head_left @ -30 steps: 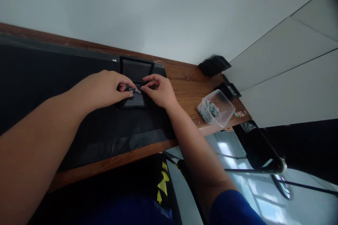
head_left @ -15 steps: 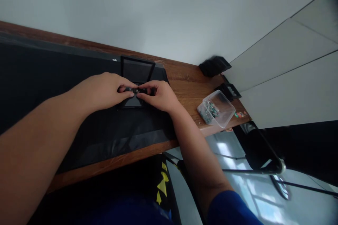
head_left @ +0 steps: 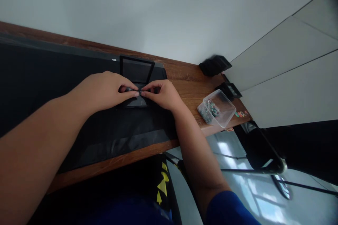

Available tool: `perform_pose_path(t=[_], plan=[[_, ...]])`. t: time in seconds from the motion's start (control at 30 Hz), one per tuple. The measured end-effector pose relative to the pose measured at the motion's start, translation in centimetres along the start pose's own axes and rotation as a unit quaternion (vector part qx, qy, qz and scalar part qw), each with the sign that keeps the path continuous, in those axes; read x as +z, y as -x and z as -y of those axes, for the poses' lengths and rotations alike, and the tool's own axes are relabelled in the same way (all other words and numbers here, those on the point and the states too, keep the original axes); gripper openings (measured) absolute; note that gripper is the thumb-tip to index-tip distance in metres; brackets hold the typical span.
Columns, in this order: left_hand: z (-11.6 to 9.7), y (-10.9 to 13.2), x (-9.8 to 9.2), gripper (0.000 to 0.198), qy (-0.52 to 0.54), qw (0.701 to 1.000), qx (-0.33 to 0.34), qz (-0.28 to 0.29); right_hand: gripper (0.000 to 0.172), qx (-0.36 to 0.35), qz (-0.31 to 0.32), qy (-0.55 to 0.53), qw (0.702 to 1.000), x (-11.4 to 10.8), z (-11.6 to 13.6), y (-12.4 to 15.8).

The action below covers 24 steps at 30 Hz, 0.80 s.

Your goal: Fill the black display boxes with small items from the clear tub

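Note:
My left hand (head_left: 105, 89) and my right hand (head_left: 162, 95) meet fingertip to fingertip over a small open black box (head_left: 136, 74) on a black mat (head_left: 52, 88). Both hands are pinched on a small dark item between them; too little of it shows to name it. The box's lid stands raised behind my fingers, and its base is mostly hidden under them. The mat lies on a wooden table (head_left: 190, 88).
A clear plastic tub (head_left: 216, 108) with small greenish pieces stands on the table to the right. Behind it lie two black boxes (head_left: 215, 65) near the wall. A chair (head_left: 266, 161) stands off the table's right end. A white wall runs behind.
My hands have drawn together: the right thumb and forefinger closed against the left fingertips. The small shiny piece seen a second ago between them is now covered.

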<state>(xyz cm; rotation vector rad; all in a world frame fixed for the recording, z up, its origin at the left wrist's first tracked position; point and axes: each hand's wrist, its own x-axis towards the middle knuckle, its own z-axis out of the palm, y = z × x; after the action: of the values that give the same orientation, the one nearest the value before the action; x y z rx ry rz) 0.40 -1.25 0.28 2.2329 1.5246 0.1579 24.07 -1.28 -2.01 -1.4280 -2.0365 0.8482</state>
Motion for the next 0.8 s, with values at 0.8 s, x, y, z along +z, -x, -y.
perform_pose_path(t=[0.8], plan=[[2.1,-0.3,-0.2,0.069,0.02,0.999,-0.033,-0.03,0.025,-0.06,0.042,0.008,0.997,0.8,-0.1,0.1]])
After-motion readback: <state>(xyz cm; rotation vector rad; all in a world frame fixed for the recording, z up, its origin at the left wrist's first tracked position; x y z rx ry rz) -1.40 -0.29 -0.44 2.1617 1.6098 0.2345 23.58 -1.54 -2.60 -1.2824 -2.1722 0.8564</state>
